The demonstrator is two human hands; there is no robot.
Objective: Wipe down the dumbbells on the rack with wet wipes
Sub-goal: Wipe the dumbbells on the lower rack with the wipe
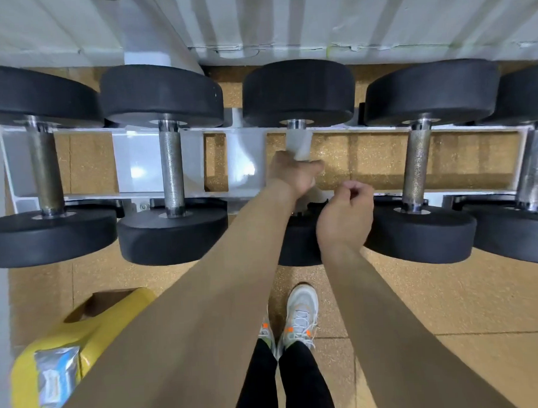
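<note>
**Cat. entry: black round-head dumbbell w/ steel handle [296,91], mid slot of white metal rack [136,166], wipe applied.**
L hand [294,172] curled round thin white wet wipe [299,144], which is wrapped over the handle btwn far head and the hand; near head mostly hidden under both forearms. R hand [345,213] hovers just beside L wrist, above near head, fingers curled in, nothing seen in them. Same rack, to L: dumbbell w/ dull brownish handle [46,170], then dumbbell w/ knurled grey handle [172,168]; to R: dumbbell w/ speckled knurled handle [417,163], then edge-of-view dumbbell [534,161]. Lower L: silver-blue wipe pack [56,376] lying on yellow box-like object [112,312]. Floor: tan speckled tiles [419,289]; white trainers w/ orange marks [301,310].
</note>
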